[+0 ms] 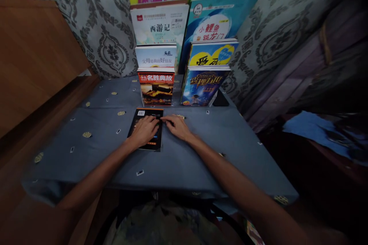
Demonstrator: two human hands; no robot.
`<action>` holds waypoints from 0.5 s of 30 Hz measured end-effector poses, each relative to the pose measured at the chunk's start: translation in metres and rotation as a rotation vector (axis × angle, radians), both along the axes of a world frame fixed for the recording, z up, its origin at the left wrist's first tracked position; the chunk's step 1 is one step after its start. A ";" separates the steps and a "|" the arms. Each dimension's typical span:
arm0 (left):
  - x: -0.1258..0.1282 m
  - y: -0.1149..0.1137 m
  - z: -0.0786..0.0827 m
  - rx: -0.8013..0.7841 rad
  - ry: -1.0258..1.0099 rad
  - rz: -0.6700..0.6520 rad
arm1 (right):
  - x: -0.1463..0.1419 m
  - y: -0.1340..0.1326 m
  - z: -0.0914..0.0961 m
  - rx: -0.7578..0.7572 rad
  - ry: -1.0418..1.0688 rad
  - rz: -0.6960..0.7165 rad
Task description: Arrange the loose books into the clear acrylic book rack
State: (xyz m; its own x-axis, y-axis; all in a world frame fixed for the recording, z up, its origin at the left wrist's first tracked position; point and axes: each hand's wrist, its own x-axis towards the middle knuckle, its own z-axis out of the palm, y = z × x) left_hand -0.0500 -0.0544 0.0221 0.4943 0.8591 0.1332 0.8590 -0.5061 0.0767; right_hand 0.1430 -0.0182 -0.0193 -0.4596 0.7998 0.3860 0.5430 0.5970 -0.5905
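Note:
A book with a dark back cover (151, 146) lies flat on the cloth, its white barcode at the upper left and an orange strip along its top. My left hand (145, 129) rests on this cover, palm down, fingers stretched out toward the right edge. From the right, my right hand (177, 126) reaches to that same edge. Its fingertips touch the book near the upper right side, with the thumb held apart from the index finger. Part of the cover is hidden beneath my left hand.
Behind the book stand two rows of upright books, with a red-topped book (156, 88) at the left front and a blue book (202, 87) at the right front. A dark flat object (220, 99) lies beside them. Patterned curtain (112, 46) hangs behind; a wooden panel (37, 53) is left.

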 end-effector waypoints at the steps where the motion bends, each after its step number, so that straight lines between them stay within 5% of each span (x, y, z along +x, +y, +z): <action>1: 0.001 -0.001 0.000 0.004 0.016 0.003 | 0.000 -0.001 0.000 0.001 0.001 0.003; 15: -0.025 -0.021 0.010 -0.078 0.038 -0.331 | 0.000 0.001 -0.006 0.071 0.039 0.035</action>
